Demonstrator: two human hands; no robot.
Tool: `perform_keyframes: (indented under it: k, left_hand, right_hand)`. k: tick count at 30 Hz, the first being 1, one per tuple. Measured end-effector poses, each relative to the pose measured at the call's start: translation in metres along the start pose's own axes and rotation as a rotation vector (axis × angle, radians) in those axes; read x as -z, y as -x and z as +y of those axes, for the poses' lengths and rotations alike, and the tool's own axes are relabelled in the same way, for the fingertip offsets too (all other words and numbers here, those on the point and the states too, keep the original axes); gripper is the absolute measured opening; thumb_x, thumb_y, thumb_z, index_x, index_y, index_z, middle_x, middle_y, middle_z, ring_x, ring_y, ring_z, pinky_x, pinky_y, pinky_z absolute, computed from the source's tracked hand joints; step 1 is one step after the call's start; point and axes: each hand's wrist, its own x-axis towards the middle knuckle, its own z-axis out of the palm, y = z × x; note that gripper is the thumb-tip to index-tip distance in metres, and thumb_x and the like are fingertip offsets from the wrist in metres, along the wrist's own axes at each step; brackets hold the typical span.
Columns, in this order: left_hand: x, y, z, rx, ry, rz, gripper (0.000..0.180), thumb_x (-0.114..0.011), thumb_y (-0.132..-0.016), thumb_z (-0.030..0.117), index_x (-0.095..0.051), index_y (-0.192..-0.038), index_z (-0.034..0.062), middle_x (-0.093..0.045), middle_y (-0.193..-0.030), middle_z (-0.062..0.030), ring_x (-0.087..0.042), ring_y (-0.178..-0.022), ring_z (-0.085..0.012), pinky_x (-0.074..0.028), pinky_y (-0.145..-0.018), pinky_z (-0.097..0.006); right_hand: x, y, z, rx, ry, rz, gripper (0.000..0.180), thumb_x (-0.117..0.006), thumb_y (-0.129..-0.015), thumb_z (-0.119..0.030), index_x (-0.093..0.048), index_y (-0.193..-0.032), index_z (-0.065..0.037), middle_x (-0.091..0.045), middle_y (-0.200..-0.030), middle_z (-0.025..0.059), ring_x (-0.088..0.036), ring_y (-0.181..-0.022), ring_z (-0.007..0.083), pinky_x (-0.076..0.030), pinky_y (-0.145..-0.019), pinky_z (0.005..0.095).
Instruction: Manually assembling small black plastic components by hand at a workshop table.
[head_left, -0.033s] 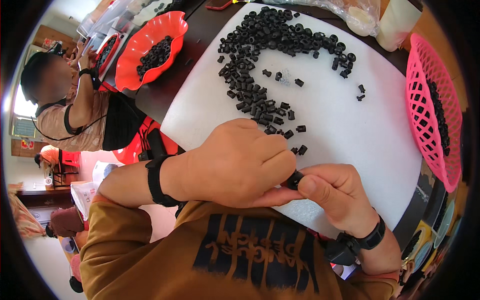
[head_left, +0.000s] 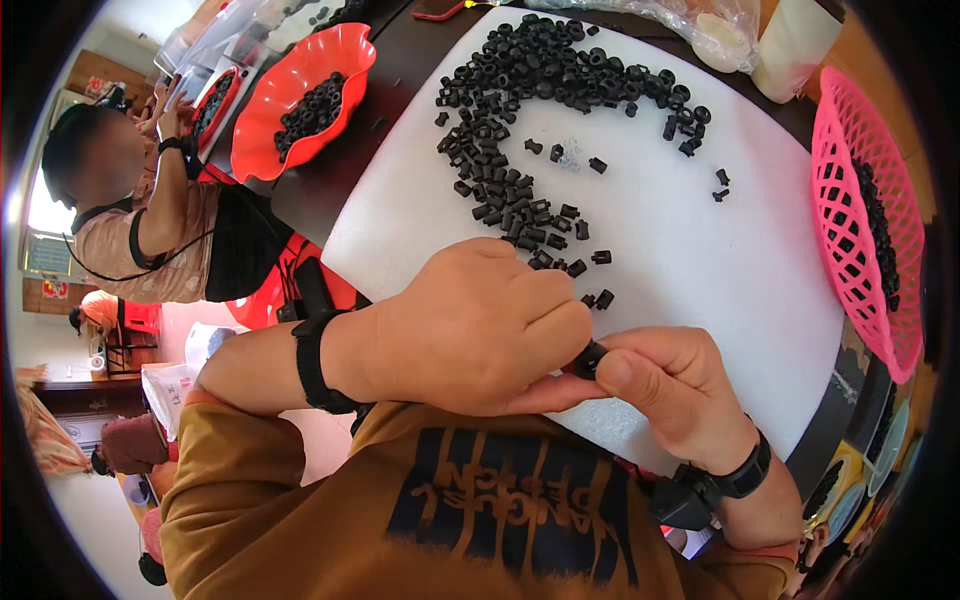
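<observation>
- We are pinching one small black part [head_left: 590, 358] between both hands, just over the near edge of the white board [head_left: 700, 260].
- Our left hand [head_left: 470, 325] is curling closed, its fingertips meeting the part.
- Our right hand [head_left: 670, 385] is gripping the part with thumb and forefinger.
- A heap of black parts [head_left: 530, 90] is lying across the far side of the board.
- A pink basket [head_left: 860, 220] is sitting right of the board, a red bowl [head_left: 300, 95] left of it on the worktop [head_left: 330, 190].
</observation>
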Motion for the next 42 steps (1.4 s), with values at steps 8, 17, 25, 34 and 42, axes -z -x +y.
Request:
perform_keyframes:
  k: [8,17,25,34,42]
  left_hand:
    - [-0.004,0.001,0.0,-0.092,-0.105,0.003,0.04,-0.077,-0.068,0.031,-0.043,-0.065,0.0096,-0.041,-0.061,-0.0026,-0.04,-0.046,-0.0197,-0.033,-0.043,-0.03]
    - [0.011,-0.003,0.001,0.167,0.43,-0.079,0.026,-0.063,-0.085,0.026,-0.051,-0.073,0.006,-0.049,-0.064,-0.0078,-0.05,-0.055,-0.0289,-0.039,-0.049,-0.035]
    - [0.007,0.001,0.007,0.364,0.894,-0.137,0.025,-0.052,-0.095,0.014,-0.056,-0.075,-0.0001,-0.051,-0.064,-0.011,-0.05,-0.055,-0.0253,-0.038,-0.051,-0.034]
    - [0.005,0.001,0.014,0.539,0.946,-0.039,0.025,-0.049,-0.096,0.016,-0.055,-0.078,-0.0004,-0.051,-0.066,-0.0116,-0.047,-0.058,-0.0241,-0.038,-0.054,-0.033]
    - [0.012,0.027,0.008,0.448,0.679,-0.05,0.023,-0.053,-0.094,0.015,-0.055,-0.078,-0.0011,-0.051,-0.067,-0.0118,-0.048,-0.059,-0.0262,-0.04,-0.056,-0.034]
  right_hand:
    - [0.001,-0.004,0.005,0.154,0.076,-0.02,0.026,-0.055,-0.096,-0.017,-0.065,-0.104,0.006,-0.067,-0.09,0.0058,-0.057,-0.082,0.0074,-0.045,-0.075,0.0209]
    - [0.005,0.001,-0.004,0.09,0.119,-0.084,0.025,-0.053,-0.097,-0.017,-0.064,-0.102,0.005,-0.067,-0.092,0.0054,-0.058,-0.088,0.0087,-0.046,-0.08,0.0226]
    - [0.003,-0.001,0.009,0.188,0.123,-0.133,0.028,-0.049,-0.099,-0.021,-0.063,-0.1,0.002,-0.067,-0.088,0.0073,-0.061,-0.081,0.0134,-0.048,-0.075,0.0252]
    - [0.008,-0.004,0.0,0.461,0.668,0.031,0.023,-0.054,-0.096,-0.021,-0.062,-0.094,0.001,-0.064,-0.078,0.0096,-0.059,-0.069,0.0181,-0.046,-0.064,0.0285]
    - [0.028,0.017,-0.049,0.84,-0.291,0.6,0.032,-0.05,-0.097,-0.032,-0.06,-0.104,-0.002,-0.066,-0.091,0.0054,-0.058,-0.07,0.0114,-0.048,-0.063,0.025]
